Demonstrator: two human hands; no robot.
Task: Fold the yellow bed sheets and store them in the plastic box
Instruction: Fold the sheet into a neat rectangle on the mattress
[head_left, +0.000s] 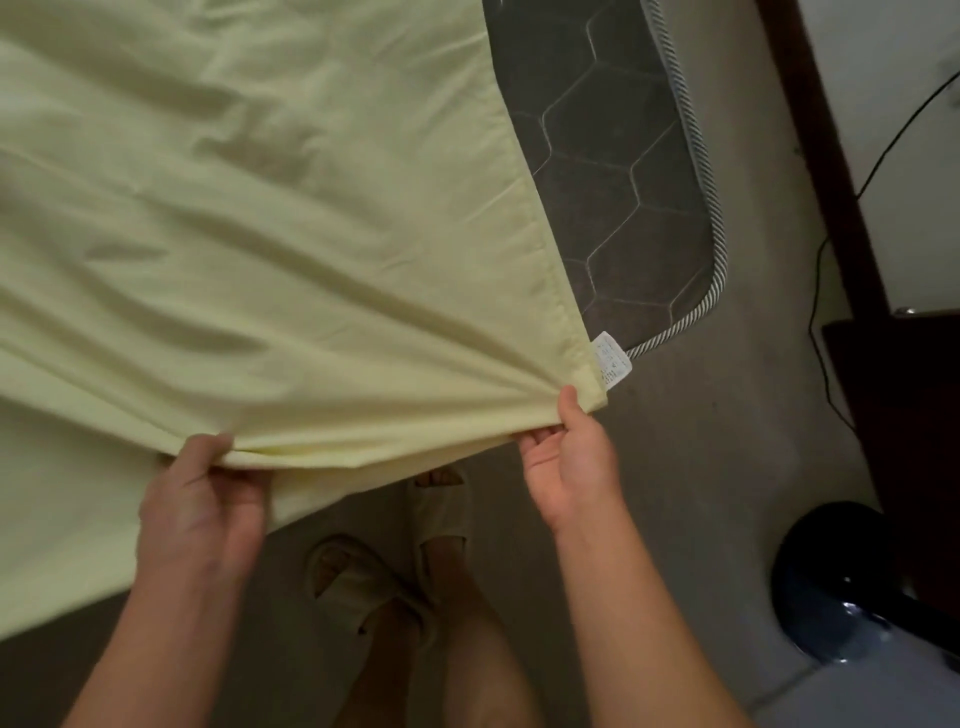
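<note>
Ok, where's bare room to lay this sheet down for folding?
Bare mattress strip between the sheet hem and the striped piping. Grey floor between bed corner and dark cabinet. Crowded below: feet under both hands, blue stool at right.

Floor (701, 467) open rightward; stool (831, 582) beyond.

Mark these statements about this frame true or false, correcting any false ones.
1. Both hands grip the yellow sheet. True: the left hand and the right hand each hold its near edge.
2. A white care label sits at the sheet corner near the right hand. True.
3. The sheet covers the whole mattress. False: the dark quilted mattress shows bare at the right.
4. The person stands barefoot. False: sandals are on the feet.
5. The plastic box stands beside the feet. False: no plastic box is in view.
</note>
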